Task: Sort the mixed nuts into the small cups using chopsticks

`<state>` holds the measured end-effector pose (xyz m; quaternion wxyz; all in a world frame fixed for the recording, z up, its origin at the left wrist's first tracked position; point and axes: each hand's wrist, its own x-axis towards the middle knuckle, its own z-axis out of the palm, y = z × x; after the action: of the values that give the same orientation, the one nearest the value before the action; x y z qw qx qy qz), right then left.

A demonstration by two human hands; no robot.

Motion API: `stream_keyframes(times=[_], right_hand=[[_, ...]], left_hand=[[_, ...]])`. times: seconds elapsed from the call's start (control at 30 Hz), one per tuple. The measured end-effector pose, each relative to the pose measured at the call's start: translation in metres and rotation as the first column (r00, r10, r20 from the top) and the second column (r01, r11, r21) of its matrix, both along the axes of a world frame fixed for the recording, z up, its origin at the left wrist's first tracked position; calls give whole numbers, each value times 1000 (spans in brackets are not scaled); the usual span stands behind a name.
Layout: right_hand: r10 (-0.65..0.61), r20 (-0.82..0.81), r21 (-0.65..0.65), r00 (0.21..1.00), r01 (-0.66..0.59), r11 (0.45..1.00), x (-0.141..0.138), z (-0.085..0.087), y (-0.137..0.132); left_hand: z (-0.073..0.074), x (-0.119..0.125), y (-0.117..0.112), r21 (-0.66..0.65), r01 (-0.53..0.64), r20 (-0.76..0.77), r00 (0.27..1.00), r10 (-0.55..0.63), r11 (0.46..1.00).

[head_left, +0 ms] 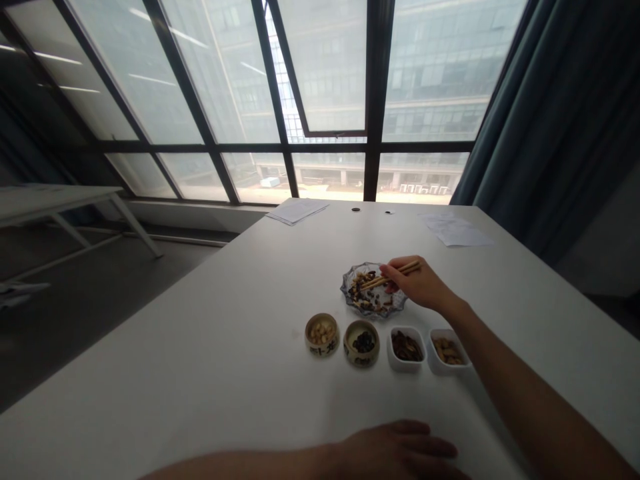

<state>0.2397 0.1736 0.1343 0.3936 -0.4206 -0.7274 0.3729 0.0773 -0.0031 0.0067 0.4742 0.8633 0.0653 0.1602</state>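
- On our white table (200, 347), a glass plate (397, 305) sat beyond two bowls (321, 335) and two white dishes (407, 349).
- Our left hand (395, 453) lay open and released on the table.
- Our right hand (417, 283) gripped chopsticks (390, 275), tips over the plate's mixed nuts (367, 295).
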Motion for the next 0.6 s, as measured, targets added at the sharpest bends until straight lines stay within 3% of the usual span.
stream_keyframes(times=[0.23,0.33,0.4,0.5,0.6], right_hand=[[-14,-38,-4,999,14,1000,-3,-7,2],[-25,-56,-6,998,25,1000,-4,-14,6],[-40,-76,-15,996,39,999,-5,-16,8],[-79,-117,-45,990,75,996,-6,-16,9],[-106,-154,-85,982,93,992,-6,-14,10]], left_hand=[[-7,0,0,106,6,-38,999,-2,994],[-6,-2,2,244,30,-80,997,-11,969],[-4,-3,3,401,62,-117,993,-16,914],[2,-3,6,633,80,-143,990,15,770],[6,-3,7,770,84,-142,989,41,633]])
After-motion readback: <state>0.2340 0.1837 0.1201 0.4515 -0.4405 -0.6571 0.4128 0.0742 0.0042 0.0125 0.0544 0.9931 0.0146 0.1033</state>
